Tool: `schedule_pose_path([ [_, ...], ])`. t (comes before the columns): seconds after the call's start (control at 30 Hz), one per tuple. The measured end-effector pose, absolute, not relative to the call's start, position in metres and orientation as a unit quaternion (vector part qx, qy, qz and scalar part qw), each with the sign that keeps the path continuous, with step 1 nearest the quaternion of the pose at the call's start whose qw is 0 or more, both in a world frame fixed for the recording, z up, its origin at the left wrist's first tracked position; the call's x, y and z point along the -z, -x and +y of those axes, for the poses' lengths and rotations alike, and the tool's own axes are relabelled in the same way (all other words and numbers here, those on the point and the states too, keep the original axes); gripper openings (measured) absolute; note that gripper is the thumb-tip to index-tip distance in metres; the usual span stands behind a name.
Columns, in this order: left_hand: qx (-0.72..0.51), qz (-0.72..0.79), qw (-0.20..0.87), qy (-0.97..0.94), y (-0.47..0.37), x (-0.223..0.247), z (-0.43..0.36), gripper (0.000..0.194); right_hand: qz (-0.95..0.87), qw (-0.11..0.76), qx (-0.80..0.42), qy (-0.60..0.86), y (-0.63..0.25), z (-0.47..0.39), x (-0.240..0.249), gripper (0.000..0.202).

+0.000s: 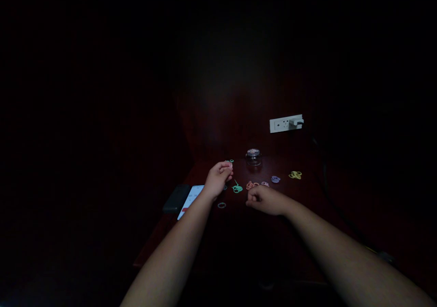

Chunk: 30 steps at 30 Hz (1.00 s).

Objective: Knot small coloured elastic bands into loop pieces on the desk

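My left hand is closed in a pinch near small green bands; whatever lies between its fingertips is too small to make out. My right hand is curled closed just in front of the orange bands and pink bands; its fingertips are hidden. Between the hands lies a pile of green bands, with a single pale band nearer me. Purple bands and yellow bands form separate piles to the right. A clear lidded jar stands behind them.
A lit phone lies by my left forearm, beside a dark block-shaped object. On the back wall is a white socket panel with a plug in it. A dark cable runs down the right side.
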State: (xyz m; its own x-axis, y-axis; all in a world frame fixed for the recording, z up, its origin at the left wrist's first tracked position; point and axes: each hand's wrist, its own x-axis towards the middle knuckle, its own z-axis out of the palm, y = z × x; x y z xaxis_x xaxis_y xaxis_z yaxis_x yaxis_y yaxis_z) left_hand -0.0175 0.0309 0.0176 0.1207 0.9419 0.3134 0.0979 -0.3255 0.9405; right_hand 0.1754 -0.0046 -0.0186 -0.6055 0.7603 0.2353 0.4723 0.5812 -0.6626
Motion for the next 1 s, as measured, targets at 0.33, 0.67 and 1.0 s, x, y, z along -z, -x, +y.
schedule_pose_path([
  [0.33,-0.491,0.363,0.525,-0.593,-0.013,0.009,-0.010,0.035,-0.767,0.435,-0.331,0.336,-0.182,-0.021,0.015,0.024],
  [0.67,-0.469,0.360,0.391,-0.705,-0.015,0.019,-0.011,0.025,-0.738,0.471,-0.326,0.356,-0.181,-0.019,0.017,0.019],
  [1.0,-0.392,0.356,0.406,-0.744,-0.019,0.021,-0.021,0.023,-0.751,0.429,-0.341,0.368,-0.187,-0.031,0.020,0.018],
])
